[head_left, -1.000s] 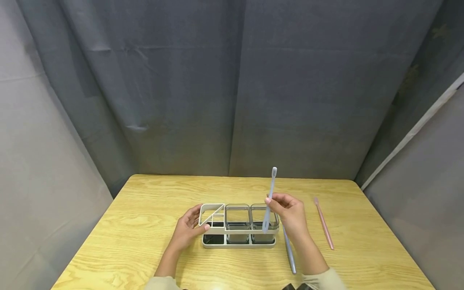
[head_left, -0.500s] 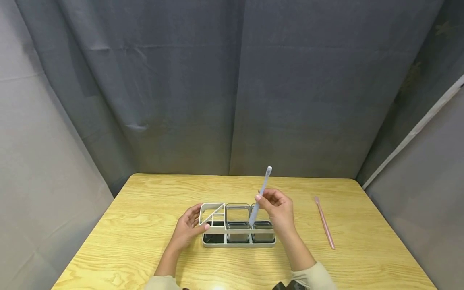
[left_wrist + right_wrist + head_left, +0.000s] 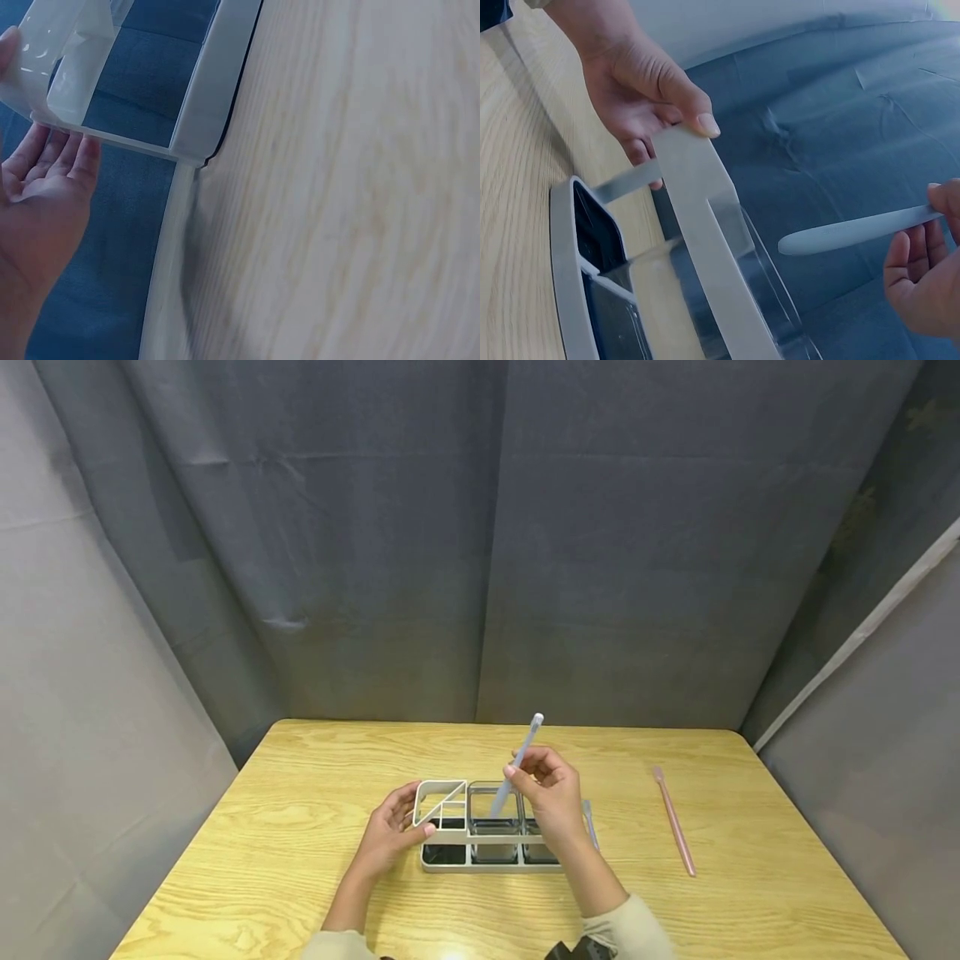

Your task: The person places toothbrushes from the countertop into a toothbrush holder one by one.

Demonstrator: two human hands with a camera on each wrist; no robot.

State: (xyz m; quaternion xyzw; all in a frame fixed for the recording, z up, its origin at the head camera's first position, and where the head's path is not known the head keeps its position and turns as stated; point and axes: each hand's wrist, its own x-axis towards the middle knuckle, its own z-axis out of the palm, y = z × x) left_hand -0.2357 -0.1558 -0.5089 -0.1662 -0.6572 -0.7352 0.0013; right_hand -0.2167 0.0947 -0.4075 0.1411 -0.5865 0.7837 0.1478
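Observation:
My left hand (image 3: 386, 839) grips the left end of a pale toothbrush holder (image 3: 450, 838), thumb on the front bar and fingers behind. Two clear cups stand in the holder; the middle cup (image 3: 491, 828) shows fully, while my right arm partly covers the right one. My right hand (image 3: 555, 802) pinches a light blue toothbrush (image 3: 528, 742), tilted with its head up. In the right wrist view, the rounded handle end (image 3: 810, 240) points toward the holder and sits clear above the cup's rim. The left wrist view has my left fingers (image 3: 86, 157) under the holder's upper frame.
A pink toothbrush (image 3: 677, 831) lies on the wooden table (image 3: 300, 827) to the right. Another bluish toothbrush (image 3: 590, 823) lies beside the holder, partly hidden by my right forearm. Grey curtains (image 3: 375, 568) stand behind and at both sides.
My right hand has carried the light blue toothbrush leftward, from over the right cup to over the middle one, and tilted it more. My left hand keeps its grip on the holder.

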